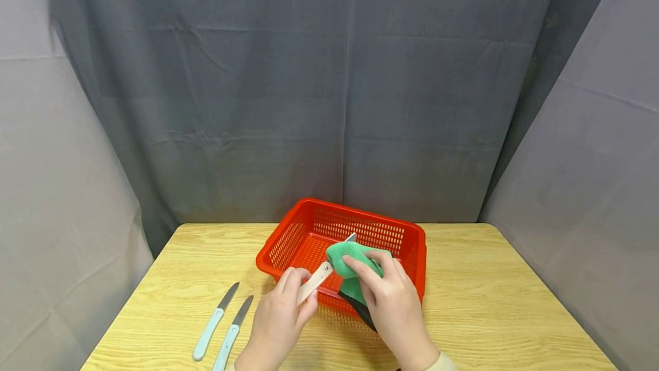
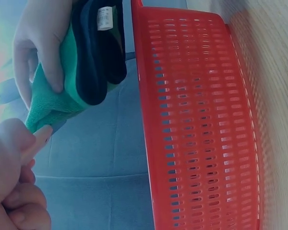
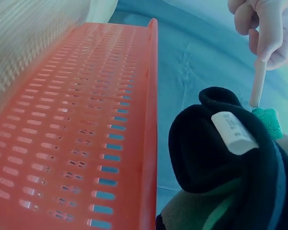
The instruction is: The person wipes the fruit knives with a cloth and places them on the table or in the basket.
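My left hand (image 1: 280, 314) grips the pale handle of a knife (image 1: 315, 283) and holds it slanted up over the near rim of a red plastic basket. Folded around the blade is a green cloth (image 1: 355, 259) with a black edge, pinched by my right hand (image 1: 393, 302); only the blade's tip pokes out beyond it. In the left wrist view the cloth (image 2: 62, 100) hangs beside the basket wall, its dark underside and a white label showing. The right wrist view has the label (image 3: 234, 132) up close, with the knife handle (image 3: 258, 84) in my left hand behind.
The red basket (image 1: 417, 256) stands on the wooden table (image 1: 494, 302), below both hands. Two knives with light blue handles, one left (image 1: 209, 334) and one right (image 1: 226, 347), lie side by side left of it. Grey curtains (image 1: 268, 102) enclose the table behind and at the sides.
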`<state>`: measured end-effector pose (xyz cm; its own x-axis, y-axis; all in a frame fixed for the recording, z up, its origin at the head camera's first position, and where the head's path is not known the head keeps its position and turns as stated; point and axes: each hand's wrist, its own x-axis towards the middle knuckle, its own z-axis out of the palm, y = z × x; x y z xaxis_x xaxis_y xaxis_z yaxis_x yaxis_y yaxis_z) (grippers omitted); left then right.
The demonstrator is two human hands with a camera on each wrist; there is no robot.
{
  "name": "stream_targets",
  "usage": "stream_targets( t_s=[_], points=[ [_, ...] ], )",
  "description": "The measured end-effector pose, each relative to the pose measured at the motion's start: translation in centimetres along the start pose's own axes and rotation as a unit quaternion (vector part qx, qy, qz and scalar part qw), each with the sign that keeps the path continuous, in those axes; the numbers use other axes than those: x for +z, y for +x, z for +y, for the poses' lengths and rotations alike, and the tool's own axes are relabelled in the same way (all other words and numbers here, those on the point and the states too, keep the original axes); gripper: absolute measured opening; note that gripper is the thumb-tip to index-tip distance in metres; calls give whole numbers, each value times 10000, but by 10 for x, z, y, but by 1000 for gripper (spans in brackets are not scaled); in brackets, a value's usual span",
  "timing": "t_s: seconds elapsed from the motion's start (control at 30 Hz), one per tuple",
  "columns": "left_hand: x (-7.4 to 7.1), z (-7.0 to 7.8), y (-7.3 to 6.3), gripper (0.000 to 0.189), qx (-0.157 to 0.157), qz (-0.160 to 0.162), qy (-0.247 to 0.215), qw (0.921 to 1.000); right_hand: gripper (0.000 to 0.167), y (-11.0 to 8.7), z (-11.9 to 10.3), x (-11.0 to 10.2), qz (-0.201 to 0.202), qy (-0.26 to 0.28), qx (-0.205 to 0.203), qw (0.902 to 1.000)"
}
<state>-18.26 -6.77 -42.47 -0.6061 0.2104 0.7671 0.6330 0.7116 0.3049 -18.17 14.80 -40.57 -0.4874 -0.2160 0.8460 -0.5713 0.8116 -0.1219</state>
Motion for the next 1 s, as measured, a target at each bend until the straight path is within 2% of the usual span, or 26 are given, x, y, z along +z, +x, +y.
stream_targets(
  t_s=[0.23,0.63,0.8,1.0],
  points=[
    [0,0,0,31,95,-39,85,9999,62,2,5,1,98,-207,106,9997],
    [-2,2,0,31,131,-30,60,9999,55,4,17,-2,150,-331,652,9972],
    [-2,2,0,32,25,53,-10,10000,53,5,19,-5,173,-405,878,9952],
    [0,1,0,31,-136,174,-235,9995,54,8,19,-9,394,-395,854,9948]
  ],
)
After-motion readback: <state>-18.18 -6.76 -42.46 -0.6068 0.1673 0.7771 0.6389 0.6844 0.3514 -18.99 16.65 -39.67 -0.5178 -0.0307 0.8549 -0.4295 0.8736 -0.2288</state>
